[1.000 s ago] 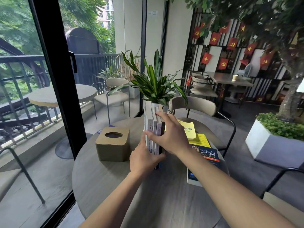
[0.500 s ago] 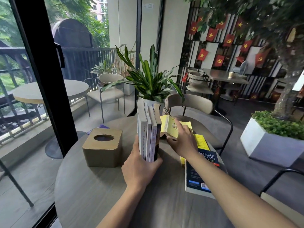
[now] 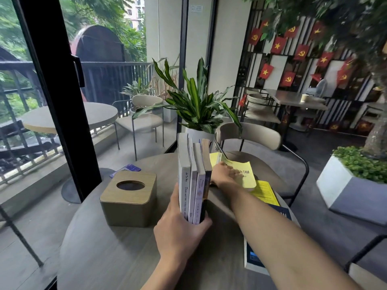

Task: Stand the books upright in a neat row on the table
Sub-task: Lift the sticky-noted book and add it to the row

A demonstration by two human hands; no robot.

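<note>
I take the upright books (image 3: pixel 193 181) as my marker. Left of them the tissue box (image 3: pixel 129 197) sits near, w/ a narrow strip of bare table (image 3: pixel 117 254) between, wide enough for a hand. My left hand (image 3: pixel 180 233) blocks the near end of the books. Right of them my right hand (image 3: pixel 223 176) and forearm cross the gap, on the pale yellow book (image 3: pixel 243 174); beyond that, flat books (image 3: pixel 266 193) fill the right edge. Behind the books, plant pot (image 3: pixel 201 136) and chair back (image 3: pixel 249 133) close things off. Nearest me, the table is open.
</note>
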